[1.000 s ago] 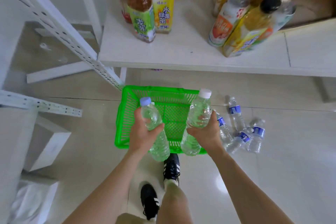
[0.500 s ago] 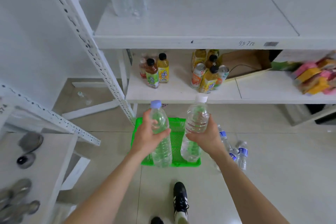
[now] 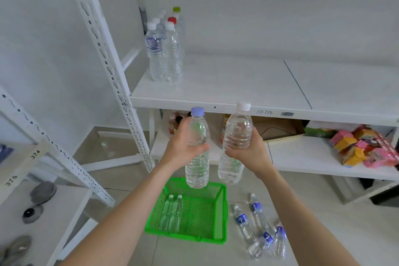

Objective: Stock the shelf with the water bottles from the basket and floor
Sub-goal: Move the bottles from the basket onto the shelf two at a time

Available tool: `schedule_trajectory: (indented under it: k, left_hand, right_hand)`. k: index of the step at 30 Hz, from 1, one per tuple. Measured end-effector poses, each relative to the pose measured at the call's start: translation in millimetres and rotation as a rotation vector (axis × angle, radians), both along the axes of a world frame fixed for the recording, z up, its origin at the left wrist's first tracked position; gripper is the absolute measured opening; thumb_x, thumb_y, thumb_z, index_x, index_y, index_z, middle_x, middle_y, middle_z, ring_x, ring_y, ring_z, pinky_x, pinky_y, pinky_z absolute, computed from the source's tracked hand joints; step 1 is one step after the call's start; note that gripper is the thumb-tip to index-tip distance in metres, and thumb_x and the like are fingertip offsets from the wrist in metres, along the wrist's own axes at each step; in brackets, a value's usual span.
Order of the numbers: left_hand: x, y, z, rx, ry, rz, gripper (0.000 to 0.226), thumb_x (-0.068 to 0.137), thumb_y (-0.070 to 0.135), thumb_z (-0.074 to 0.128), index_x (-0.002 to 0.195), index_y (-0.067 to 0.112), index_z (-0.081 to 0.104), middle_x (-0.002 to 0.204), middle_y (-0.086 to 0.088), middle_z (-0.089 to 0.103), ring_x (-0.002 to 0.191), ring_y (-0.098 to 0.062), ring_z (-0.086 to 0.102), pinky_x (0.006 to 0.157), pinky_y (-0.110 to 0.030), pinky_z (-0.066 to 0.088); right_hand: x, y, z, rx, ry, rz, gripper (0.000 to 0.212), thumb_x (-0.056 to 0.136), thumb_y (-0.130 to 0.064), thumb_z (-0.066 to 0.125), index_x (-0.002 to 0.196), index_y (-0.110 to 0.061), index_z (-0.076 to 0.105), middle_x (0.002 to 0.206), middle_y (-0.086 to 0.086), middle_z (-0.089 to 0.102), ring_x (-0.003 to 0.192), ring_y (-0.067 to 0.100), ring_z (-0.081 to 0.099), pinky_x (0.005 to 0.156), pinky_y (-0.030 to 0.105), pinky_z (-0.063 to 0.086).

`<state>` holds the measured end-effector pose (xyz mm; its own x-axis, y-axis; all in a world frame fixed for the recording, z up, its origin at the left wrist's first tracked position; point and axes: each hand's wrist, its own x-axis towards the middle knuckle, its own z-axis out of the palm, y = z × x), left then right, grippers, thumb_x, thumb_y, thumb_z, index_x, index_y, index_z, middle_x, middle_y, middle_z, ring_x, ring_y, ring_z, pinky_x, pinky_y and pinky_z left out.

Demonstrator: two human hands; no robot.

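Before the shelf (image 3: 237,84), left hand (image 3: 183,147), right hand (image 3: 248,153) (upright bottle (image 3: 197,170) apiece).

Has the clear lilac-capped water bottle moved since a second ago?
Yes, upward: the clear lilac-capped water bottle has risen from the green plastic basket towards the white upper shelf.

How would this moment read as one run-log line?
left hand: grips purple-cap bottle | right hand: grips white-cap bottle | green basket: two bottles inside | floor bottles: beside basket | shelf: stocked bottles at left
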<state>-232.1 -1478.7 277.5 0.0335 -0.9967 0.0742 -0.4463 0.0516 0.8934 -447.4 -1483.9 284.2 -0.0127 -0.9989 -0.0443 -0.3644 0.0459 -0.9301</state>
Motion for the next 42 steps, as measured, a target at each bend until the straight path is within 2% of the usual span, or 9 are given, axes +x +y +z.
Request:
schedule_trajectory:
  k: [2, 5, 9, 14, 17, 22, 30, 37, 42]
  left_hand:
    - [-7.5, -11.6, 12.8, -0.02, 0.037, 0.004, 0.077, 0.058, 0.046, 0.085, 0.115, 0.062, 0.035, 0.104, 0.013, 0.061, 0.094, -0.008, 0.066, 0.09, -0.045, 0.054]
    - [-16.8, -29.8, 29.8, -0.045, 0.061, 0.004, 0.076, 0.056, 0.046, 0.084, 0.118, 0.05, 0.041, 0.108, 0.01, 0.061, 0.095, -0.011, 0.067, 0.09, -0.048, 0.053]
    - [-23.6, -55.6, 50.9, -0.093, 0.052, 0.028, 0.078, 0.06, 0.04, 0.087, 0.124, 0.042, 0.043, 0.108, 0.013, 0.063, 0.095, -0.008, 0.067, 0.092, -0.042, 0.052]
    - [-16.6, -90.9, 76.2, -0.125, 0.054, 0.004, 0.079, 0.064, 0.03, 0.088, 0.128, 0.038, 0.043, 0.108, 0.016, 0.063, 0.093, -0.003, 0.067, 0.09, -0.033, 0.053]
    - [-5.8, -119.3, 87.4, -0.149, 0.04, -0.02, 0.079, 0.064, 0.028, 0.088, 0.128, 0.034, 0.043, 0.108, 0.016, 0.061, 0.091, -0.002, 0.067, 0.088, -0.033, 0.055]
    - [15.6, -175.7, 94.4, -0.167, 0.023, -0.052, 0.079, 0.064, 0.029, 0.088, 0.128, 0.035, 0.043, 0.109, 0.016, 0.061, 0.092, -0.004, 0.067, 0.09, -0.041, 0.054]
    - [28.5, -258.7, 90.0, -0.187, 0.036, -0.049, 0.076, 0.064, 0.025, 0.089, 0.124, 0.039, 0.045, 0.106, 0.012, 0.063, 0.095, -0.008, 0.068, 0.089, -0.038, 0.055]
    - [27.8, -312.0, 82.1, -0.199, 0.029, 0.017, 0.073, 0.063, 0.023, 0.088, 0.116, 0.047, 0.043, 0.104, 0.015, 0.065, 0.09, 0.0, 0.066, 0.08, -0.018, 0.047]
    - [23.1, -342.0, 75.6, -0.185, 0.013, 0.08, 0.074, 0.066, 0.023, 0.086, 0.125, 0.04, 0.044, 0.102, 0.016, 0.063, 0.086, 0.012, 0.058, 0.067, 0.001, 0.038]
  right_hand:
    - [-8.4, -12.6, 14.8, -0.022, 0.004, 0.019, 0.066, 0.051, -0.017, 0.083, 0.11, -0.024, 0.055, 0.1, -0.001, 0.071, 0.091, 0.015, 0.07, 0.084, 0.046, 0.057]
    - [-18.6, -32.8, 32.6, -0.043, 0.003, 0.045, 0.063, 0.052, -0.016, 0.083, 0.109, -0.024, 0.056, 0.097, -0.003, 0.071, 0.09, 0.014, 0.069, 0.085, 0.045, 0.057]
    - [-24.7, -60.7, 50.3, -0.074, -0.005, 0.084, 0.064, 0.052, -0.017, 0.082, 0.109, -0.024, 0.055, 0.098, -0.002, 0.07, 0.091, 0.016, 0.069, 0.085, 0.045, 0.056]
    - [-13.3, -99.0, 70.7, -0.125, -0.035, 0.098, 0.062, 0.06, -0.004, 0.083, 0.113, -0.018, 0.053, 0.099, 0.0, 0.068, 0.09, 0.013, 0.067, 0.075, 0.03, 0.052]
    - [-0.6, -128.0, 78.9, -0.144, -0.055, 0.084, 0.064, 0.061, -0.002, 0.084, 0.115, -0.017, 0.053, 0.1, -0.001, 0.068, 0.091, 0.012, 0.067, 0.072, 0.024, 0.051]
    - [19.7, -182.6, 85.1, -0.173, -0.106, 0.045, 0.07, 0.059, 0.0, 0.085, 0.119, -0.016, 0.053, 0.104, 0.001, 0.068, 0.095, 0.016, 0.068, 0.08, 0.033, 0.057]
    - [34.7, -260.1, 83.4, -0.164, -0.146, 0.005, 0.07, 0.054, -0.003, 0.084, 0.115, -0.016, 0.052, 0.103, 0.005, 0.069, 0.095, 0.022, 0.069, 0.085, 0.045, 0.058]
    - [34.7, -318.2, 72.2, -0.174, -0.12, 0.008, 0.067, 0.058, 0.001, 0.083, 0.115, -0.016, 0.053, 0.103, 0.005, 0.069, 0.095, 0.021, 0.068, 0.087, 0.044, 0.056]
    - [37.3, -356.5, 59.5, -0.177, -0.101, 0.006, 0.068, 0.057, 0.0, 0.084, 0.115, -0.019, 0.054, 0.102, -0.001, 0.069, 0.096, 0.019, 0.068, 0.087, 0.04, 0.056]
